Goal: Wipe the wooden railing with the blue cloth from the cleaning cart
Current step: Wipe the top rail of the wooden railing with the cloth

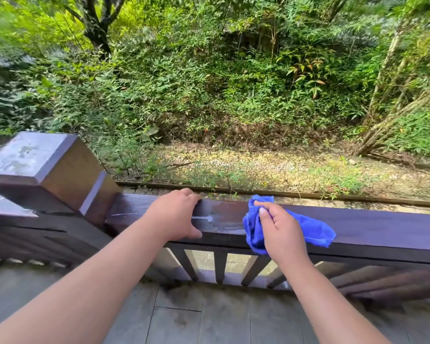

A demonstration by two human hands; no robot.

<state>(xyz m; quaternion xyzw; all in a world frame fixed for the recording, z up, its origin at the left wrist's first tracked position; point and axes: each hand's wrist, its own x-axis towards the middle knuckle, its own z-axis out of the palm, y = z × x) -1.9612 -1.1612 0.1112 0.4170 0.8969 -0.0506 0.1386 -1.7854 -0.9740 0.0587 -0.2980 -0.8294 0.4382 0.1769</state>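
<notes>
A dark wooden railing (372,227) runs across the lower middle of the head view. My right hand (281,232) presses a bunched blue cloth (313,229) onto the rail's top and front face. The cloth drapes over the rail to both sides of the hand. My left hand (176,214) rests on the rail just left of it, fingers curled over the far edge and thumb on the front face. A wet, pale streak (221,223) lies on the wood between the two hands. The cleaning cart is out of view.
A thick square wooden post (35,165) stands at the rail's left end. Vertical balusters (220,266) run below the rail. A plank deck floor (209,316) lies under my arms. Beyond the rail are gravel ground and dense green bushes and trees.
</notes>
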